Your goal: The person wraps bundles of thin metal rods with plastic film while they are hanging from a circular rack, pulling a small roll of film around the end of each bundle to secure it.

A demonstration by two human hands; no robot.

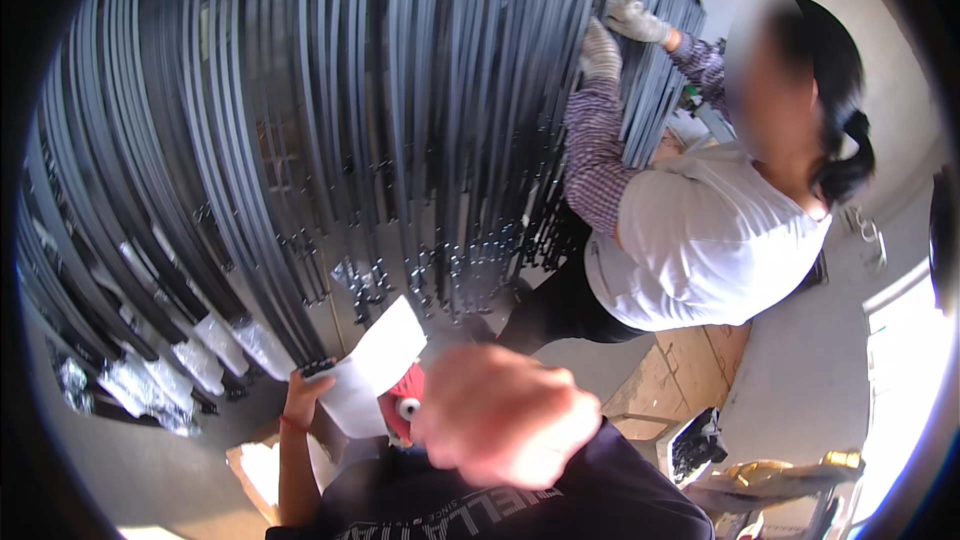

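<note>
My left hand [303, 398], with a red string at the wrist, is closed at the edge of folded white paper [388, 345]. A small dark item [318, 368] shows at its fingertips; I cannot tell whether it is held or is the end of a strip behind. Close to the camera, my right hand [505, 415] is raised in front of my dark shirt. Blur smears its fingers, and whether it holds anything is unclear. Behind the paper, part of a red item [405, 390] with a white round spot shows.
Long grey and black strips [400, 90] hang in dense rows ahead. Clear plastic wraps several lower ends [262, 348] at left. At right a co-worker [710, 230] touches the strips with gloved hands [602, 48]. Cardboard [665, 380] and a black bag [697, 445] lie at lower right.
</note>
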